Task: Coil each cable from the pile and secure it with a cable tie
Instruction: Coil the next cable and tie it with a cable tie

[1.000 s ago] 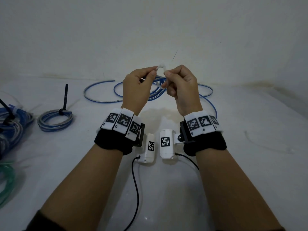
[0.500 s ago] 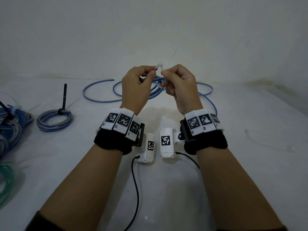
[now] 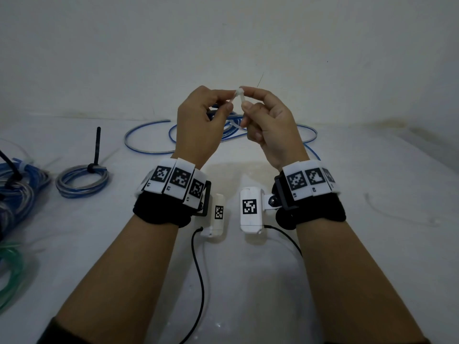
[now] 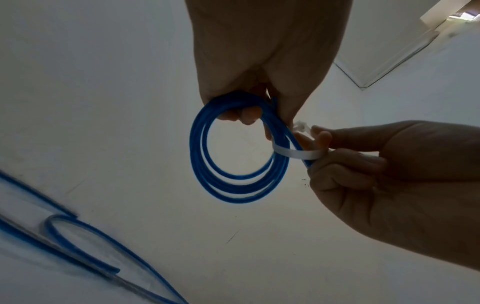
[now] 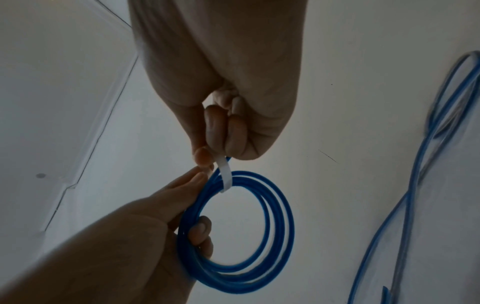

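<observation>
**Inspector:** Surface is a white tabletop (image 3: 248, 281) set against a plain pale wall (image 3: 223, 33). Report the hands.

**Assistant:** Both are raised above the table, close together. The left hand (image 3: 198, 125) has its fingers curled round a small coil of blue round cable (image 4: 239, 164), three or so turns, hanging below the fist. Its thumb and forefinger also pinch one end of a thin white plastic cable tie (image 4: 296, 154).

**Inspector:** And the right hand (image 3: 270, 127)?

**Assistant:** It pinches the other end of the tie, with the tie's head at its fingertips. The strap loops round the coil's strands near the top.

**Inspector:** Elsewhere?

**Assistant:** Loose loops of blue cable (image 3: 149, 145) lie on the table behind the hands. To the left sits a blue and grey coil bound with a black tie (image 3: 82, 181); further left lies a heap of blue cables (image 3: 17, 192), with green cable (image 3: 10, 269) nearer the front edge.
</observation>
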Demonstrator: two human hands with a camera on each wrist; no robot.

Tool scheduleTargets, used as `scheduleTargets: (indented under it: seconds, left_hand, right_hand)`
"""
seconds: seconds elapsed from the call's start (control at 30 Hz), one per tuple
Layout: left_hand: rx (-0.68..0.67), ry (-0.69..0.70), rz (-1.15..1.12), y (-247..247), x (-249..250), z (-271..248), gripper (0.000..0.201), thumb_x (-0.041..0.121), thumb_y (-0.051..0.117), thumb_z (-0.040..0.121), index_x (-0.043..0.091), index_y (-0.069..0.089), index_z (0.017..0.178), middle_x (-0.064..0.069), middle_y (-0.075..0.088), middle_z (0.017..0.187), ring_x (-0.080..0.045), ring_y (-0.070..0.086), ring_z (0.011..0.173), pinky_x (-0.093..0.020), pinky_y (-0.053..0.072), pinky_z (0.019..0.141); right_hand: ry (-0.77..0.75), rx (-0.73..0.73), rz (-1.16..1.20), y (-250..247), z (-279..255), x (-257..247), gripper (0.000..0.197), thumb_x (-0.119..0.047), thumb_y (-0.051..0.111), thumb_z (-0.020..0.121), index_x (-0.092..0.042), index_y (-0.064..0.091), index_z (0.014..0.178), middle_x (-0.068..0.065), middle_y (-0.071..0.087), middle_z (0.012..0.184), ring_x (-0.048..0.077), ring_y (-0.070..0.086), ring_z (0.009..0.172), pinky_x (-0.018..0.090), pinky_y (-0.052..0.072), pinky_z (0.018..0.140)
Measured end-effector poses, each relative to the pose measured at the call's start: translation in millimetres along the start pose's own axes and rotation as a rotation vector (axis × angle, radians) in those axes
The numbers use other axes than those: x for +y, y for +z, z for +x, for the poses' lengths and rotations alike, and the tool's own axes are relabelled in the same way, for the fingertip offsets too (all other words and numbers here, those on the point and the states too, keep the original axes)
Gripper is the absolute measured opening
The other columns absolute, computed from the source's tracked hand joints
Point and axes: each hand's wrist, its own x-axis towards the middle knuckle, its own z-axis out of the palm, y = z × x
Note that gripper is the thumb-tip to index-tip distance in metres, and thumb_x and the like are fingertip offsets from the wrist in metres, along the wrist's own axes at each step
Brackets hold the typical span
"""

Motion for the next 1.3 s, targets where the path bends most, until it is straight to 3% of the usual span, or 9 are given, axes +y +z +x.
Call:
scheduleTargets:
  seconds: [0.27,0.47,0.6,0.63,0.8,0.87,1.07,1.2,1.3]
  left_hand:
    - [-0.033,0.042,0.076,-4.3,-4.1,0.9,0.013,0.008,0.059,0.086,0.004,0.069,0.095,-0.009,0.063,0.089,0.006,0.053,0.074,-0.003,0.038,0.063]
    - [-0.044,0.042,0.111,-4.8,-5.5,1.2,0.011,0.008,0.059,0.085,0.003,0.068,0.09,0.002,0.057,0.086,0.009,0.052,0.073,-0.002,0.036,0.065]
    - [-0.064,0.078,0.167,-5.4,-6.1,1.5,0.011,0.009,0.057,0.085,0.005,0.067,0.087,0.006,0.054,0.085,-0.001,0.053,0.073,-0.003,0.038,0.066]
    - [-0.068,0.09,0.18,-5.4,-6.3,1.7,0.011,0.01,0.057,0.085,0.006,0.067,0.086,0.007,0.053,0.084,-0.004,0.054,0.074,-0.006,0.04,0.067]
    - [-0.07,0.118,0.221,-5.0,-7.3,1.0,0.014,0.017,0.055,0.084,0.01,0.067,0.083,0.01,0.052,0.082,-0.007,0.053,0.073,-0.045,0.05,0.071]
    - [-0.064,0.121,0.213,-4.4,-6.7,0.4,0.014,0.016,0.054,0.084,0.009,0.067,0.084,0.009,0.053,0.083,-0.007,0.054,0.073,-0.042,0.051,0.071]
    - [-0.036,0.089,0.147,-2.7,-5.8,0.0,0.011,0.012,0.057,0.086,0.006,0.066,0.088,0.004,0.059,0.087,-0.003,0.055,0.074,-0.007,0.039,0.066]
    - [-0.03,0.047,0.09,-1.4,-4.4,-1.2,0.007,0.009,0.059,0.086,0.005,0.064,0.088,0.01,0.057,0.085,0.01,0.053,0.071,-0.002,0.035,0.063]
    - [-0.034,0.065,0.099,-3.9,-4.3,-0.3,0.006,0.009,0.059,0.086,0.005,0.063,0.085,0.008,0.058,0.084,0.007,0.054,0.072,-0.004,0.036,0.064]
  right_hand:
    - [0.069,0.013,-0.056,0.7,1.2,0.8,0.008,0.0,0.053,0.091,-0.006,0.058,0.093,0.006,0.056,0.055,0.008,0.032,0.035,0.021,0.025,0.041]
    - [0.125,0.021,-0.056,-1.8,3.2,1.0,0.015,0.001,0.057,0.088,-0.004,0.056,0.074,0.008,0.058,0.053,0.013,0.032,0.038,0.022,0.025,0.044]
    - [0.162,0.029,-0.006,-3.5,4.5,-0.3,0.017,0.002,0.058,0.086,-0.003,0.055,0.07,0.01,0.056,0.054,0.012,0.033,0.039,0.021,0.026,0.043]
    - [0.171,0.034,0.012,-3.7,4.9,-0.4,0.016,0.002,0.058,0.086,-0.002,0.055,0.07,0.01,0.056,0.053,0.011,0.033,0.038,0.02,0.026,0.042]
    - [0.198,0.048,0.053,-2.4,5.6,2.2,0.014,0.005,0.056,0.084,0.002,0.055,0.07,0.008,0.054,0.05,0.01,0.031,0.035,0.019,0.023,0.038]
    - [0.205,0.051,0.052,-2.1,5.6,3.0,0.014,0.005,0.056,0.083,0.002,0.056,0.069,0.008,0.053,0.049,0.01,0.03,0.035,0.018,0.022,0.038]
    - [0.187,0.056,0.082,-1.8,6.5,1.5,0.02,0.003,0.057,0.085,-0.002,0.054,0.065,0.008,0.052,0.052,0.009,0.03,0.035,0.018,0.021,0.038]
    - [0.175,0.051,0.088,-2.8,6.1,-0.3,0.019,0.001,0.058,0.086,-0.002,0.055,0.068,0.007,0.054,0.053,0.008,0.031,0.036,0.018,0.025,0.037]
    - [0.185,0.04,0.086,-2.8,6.0,-0.4,0.018,0.001,0.058,0.087,-0.001,0.056,0.069,0.008,0.054,0.053,0.009,0.032,0.036,0.019,0.025,0.038]
